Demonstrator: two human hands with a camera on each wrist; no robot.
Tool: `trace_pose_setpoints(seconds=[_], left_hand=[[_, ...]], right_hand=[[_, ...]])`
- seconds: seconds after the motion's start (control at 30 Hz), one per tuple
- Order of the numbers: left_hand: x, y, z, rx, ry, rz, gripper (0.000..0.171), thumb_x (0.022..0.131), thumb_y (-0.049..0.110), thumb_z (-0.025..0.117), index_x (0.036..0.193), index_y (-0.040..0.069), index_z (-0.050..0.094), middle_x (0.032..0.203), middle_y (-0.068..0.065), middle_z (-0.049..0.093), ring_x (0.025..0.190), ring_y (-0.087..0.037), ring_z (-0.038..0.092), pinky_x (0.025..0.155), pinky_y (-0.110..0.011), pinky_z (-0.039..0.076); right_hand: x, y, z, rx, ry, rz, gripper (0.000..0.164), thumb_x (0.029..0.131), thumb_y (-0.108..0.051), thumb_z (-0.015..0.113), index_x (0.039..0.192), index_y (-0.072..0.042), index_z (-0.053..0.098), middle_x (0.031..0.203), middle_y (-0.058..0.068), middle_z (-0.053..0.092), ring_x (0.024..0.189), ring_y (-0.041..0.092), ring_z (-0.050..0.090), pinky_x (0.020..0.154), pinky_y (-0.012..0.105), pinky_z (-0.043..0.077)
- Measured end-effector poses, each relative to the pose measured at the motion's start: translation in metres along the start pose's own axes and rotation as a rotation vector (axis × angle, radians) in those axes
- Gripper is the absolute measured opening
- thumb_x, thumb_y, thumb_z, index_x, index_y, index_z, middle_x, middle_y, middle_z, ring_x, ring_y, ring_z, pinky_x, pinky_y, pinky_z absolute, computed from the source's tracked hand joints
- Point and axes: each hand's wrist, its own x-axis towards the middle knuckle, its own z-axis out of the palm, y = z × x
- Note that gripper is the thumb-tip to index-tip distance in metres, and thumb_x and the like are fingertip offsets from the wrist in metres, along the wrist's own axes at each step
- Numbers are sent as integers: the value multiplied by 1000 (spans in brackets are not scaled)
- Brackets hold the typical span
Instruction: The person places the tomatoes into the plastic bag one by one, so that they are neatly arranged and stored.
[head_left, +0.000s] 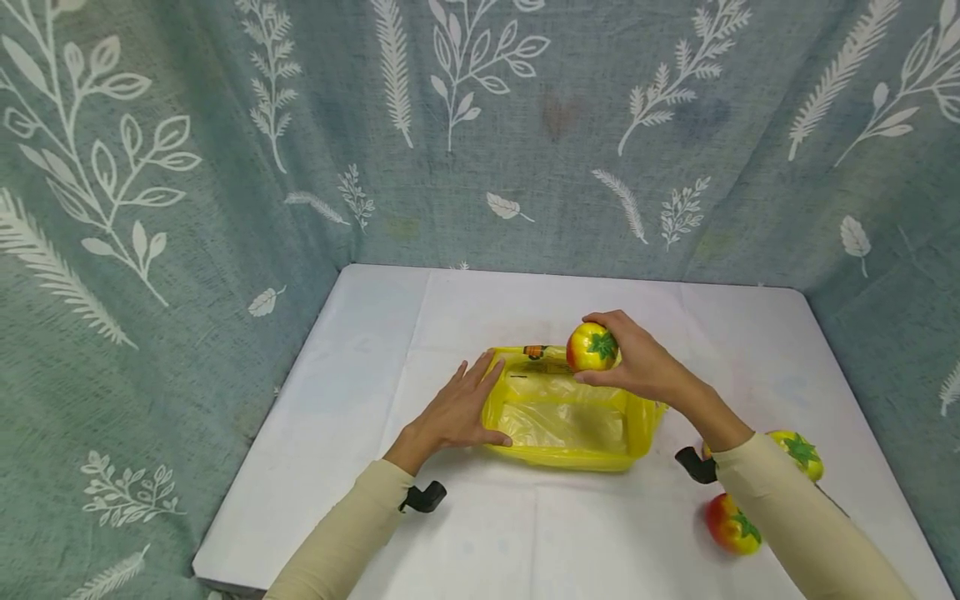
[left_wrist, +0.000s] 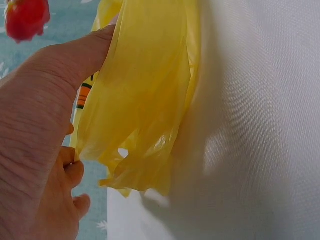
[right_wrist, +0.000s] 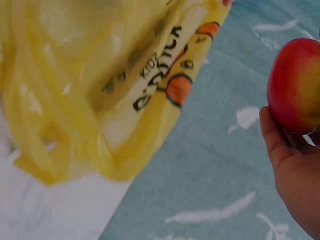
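Observation:
A yellow plastic bag (head_left: pixel 562 458), open at the top in a rectangular shape, stands mid-table; whether anything stiff supports it cannot be told. My left hand (head_left: pixel 461 408) rests at its left end, fingers spread and fairly straight, thumb at the near rim. In the left wrist view the thumb tip passes behind the yellow plastic (left_wrist: pixel 145 90). Above the bag's far right part, my right hand (head_left: pixel 637 354) grips a glossy red-and-yellow toy fruit (head_left: pixel 588 346) with a green leafy top. Its red side (right_wrist: pixel 292 85) faces the right wrist view. The bag's inside shows no fruit.
On the white-covered table (head_left: pixel 465 533), another red-and-yellow fruit (head_left: pixel 733 525) lies at the right, near the right sleeve (head_left: pixel 802 517). A yellow fruit (head_left: pixel 798 454) is partly hidden behind that sleeve. Leaf-patterned green-blue curtains (head_left: pixel 525 192) hang behind and beside the table.

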Motion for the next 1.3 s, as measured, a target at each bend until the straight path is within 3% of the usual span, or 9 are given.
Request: trace_pose_setpoints(seconds=[0.7, 0.97, 1.3], left_hand=[[-1, 1, -1, -17, -25, -29, 128, 75, 73, 74, 163, 8, 8, 170, -12, 0, 156, -23, 2, 125, -48, 6], [-1, 1, -2, -24, -24, -17, 131, 75, 72, 75, 162, 4, 5, 170, -13, 0, 156, -22, 3, 124, -49, 6], [-2, 0, -1, -10, -4, 3, 132, 75, 73, 74, 162, 3, 5, 169, -14, 2, 155, -22, 4, 124, -49, 9]], right_hand=[[58, -8, 70, -30, -176, -38, 86, 83, -39, 84, 147, 1, 42, 135, 17, 51, 111, 26, 58, 97, 42, 54], [67, -8, 91, -54, -230, -31, 86, 82, -41, 85, 144, 2, 44, 134, 17, 52, 110, 25, 58, 99, 41, 52], [68, 2, 104, -84, -219, -27, 87, 82, -41, 85, 145, 3, 43, 133, 17, 54, 109, 25, 59, 98, 42, 53]])
